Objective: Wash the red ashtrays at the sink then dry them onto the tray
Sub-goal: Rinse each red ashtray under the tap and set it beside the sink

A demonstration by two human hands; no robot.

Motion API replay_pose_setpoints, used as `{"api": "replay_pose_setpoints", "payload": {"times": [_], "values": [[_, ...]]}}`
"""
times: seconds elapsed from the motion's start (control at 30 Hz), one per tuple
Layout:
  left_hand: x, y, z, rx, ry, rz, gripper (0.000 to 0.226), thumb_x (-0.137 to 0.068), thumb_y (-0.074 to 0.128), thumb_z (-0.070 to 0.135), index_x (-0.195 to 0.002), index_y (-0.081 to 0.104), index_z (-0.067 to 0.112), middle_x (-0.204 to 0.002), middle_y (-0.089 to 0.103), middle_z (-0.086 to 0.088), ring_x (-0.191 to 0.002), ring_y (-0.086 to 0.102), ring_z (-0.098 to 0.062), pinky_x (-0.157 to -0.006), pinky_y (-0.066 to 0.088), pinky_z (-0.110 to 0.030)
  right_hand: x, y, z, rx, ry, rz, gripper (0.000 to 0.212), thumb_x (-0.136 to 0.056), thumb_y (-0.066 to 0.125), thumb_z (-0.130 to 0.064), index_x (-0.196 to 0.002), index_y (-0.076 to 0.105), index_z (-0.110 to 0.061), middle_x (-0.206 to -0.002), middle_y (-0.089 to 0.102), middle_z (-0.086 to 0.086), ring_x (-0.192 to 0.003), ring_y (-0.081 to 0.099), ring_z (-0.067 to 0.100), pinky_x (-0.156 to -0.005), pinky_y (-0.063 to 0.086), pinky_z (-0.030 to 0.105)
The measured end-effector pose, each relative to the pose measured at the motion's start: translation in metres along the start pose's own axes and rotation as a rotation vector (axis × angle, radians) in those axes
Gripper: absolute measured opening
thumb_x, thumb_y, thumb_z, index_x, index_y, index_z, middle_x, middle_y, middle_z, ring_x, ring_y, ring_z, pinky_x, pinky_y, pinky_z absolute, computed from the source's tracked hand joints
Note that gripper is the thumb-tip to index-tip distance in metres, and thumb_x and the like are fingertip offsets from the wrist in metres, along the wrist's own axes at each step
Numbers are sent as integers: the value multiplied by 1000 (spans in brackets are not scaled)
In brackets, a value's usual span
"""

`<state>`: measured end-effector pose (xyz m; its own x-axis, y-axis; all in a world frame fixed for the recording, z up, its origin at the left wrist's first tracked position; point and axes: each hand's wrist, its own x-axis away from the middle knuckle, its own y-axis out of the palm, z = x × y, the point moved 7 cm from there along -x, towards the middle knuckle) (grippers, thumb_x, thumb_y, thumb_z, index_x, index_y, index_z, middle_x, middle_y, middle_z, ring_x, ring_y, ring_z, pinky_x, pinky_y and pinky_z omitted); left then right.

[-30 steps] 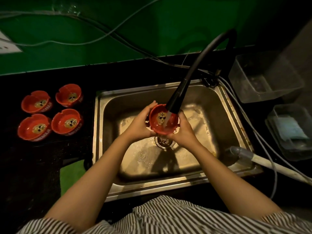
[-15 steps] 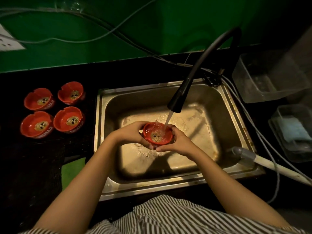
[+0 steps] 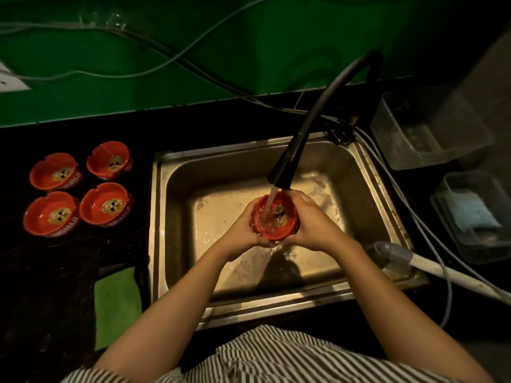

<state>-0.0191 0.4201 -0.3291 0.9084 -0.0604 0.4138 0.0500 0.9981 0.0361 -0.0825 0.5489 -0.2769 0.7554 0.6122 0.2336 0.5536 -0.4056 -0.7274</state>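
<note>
Water from the black faucet (image 3: 287, 164) runs into the red ashtray (image 3: 276, 218), which sits cupped between both hands over the sink (image 3: 359, 172), its mouth facing up. The left hand (image 3: 243, 230) wraps its left wall and the right hand (image 3: 309, 219) its right wall, fingers curled round it. Four more ashtrays (image 3: 78, 187) wait on the dark surface (image 3: 55, 272) to the left, nearer the left hand. No tray can be clearly made out.

Five red ashtrays (image 3: 276, 217): four on the counter, one in the sink (image 3: 367, 172). Two clear tubs (image 3: 431, 128). One tap (image 3: 287, 164).
</note>
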Motion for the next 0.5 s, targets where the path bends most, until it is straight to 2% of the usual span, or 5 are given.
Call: {"api": "replay_pose_setpoints", "payload": {"times": [0.17, 0.23, 0.37, 0.43, 0.5], "values": [[2, -12, 19, -125, 144, 128, 100, -60, 90, -1, -136, 38, 38, -135, 47, 16, -123, 50, -9, -88, 54, -24, -1, 4, 4, -127, -21, 122, 106, -60, 90, -36, -145, 27, -27, -141, 41, -4, -130, 36, 12, -108, 36, 32], [4, -20, 27, -211, 194, 145, 101, -61, 91, 5, -140, 36, 35, -142, 42, 13, -126, 47, -8, -92, 53, -23, -1, 10, 5, -186, -14, 145, 106, -61, 90, -32, -146, 26, -27, -141, 39, -4, -129, 36, 11, -106, 33, 25], [11, -32, 41, -349, 206, 117, 106, -61, 91, 6, -141, 30, 40, -163, 10, 5, -132, 41, -13, -91, 55, -27, -5, 22, 1, -277, 1, 167, 108, -62, 90, -28, -146, 23, -25, -140, 41, -3, -127, 40, 10, -100, 33, 18], [15, -36, 51, -438, 221, 102, 107, -61, 92, 11, -142, 28, 38, -163, 8, 4, -137, 35, -10, -98, 50, -23, -6, 29, -3, -318, 9, 179, 108, -61, 91, -29, -146, 23, -23, -139, 43, -1, -124, 43, 9, -97, 35, 17], [17, -41, 56, -520, 202, 84, 109, -60, 91, 10, -146, 27, 29, -162, 14, 3, -139, 32, -11, -103, 44, -20, -8, 38, -6, -359, 20, 169, 110, -59, 92, -32, -145, 23, -21, -136, 45, -2, -122, 45, 9, -96, 39, 19]]}}
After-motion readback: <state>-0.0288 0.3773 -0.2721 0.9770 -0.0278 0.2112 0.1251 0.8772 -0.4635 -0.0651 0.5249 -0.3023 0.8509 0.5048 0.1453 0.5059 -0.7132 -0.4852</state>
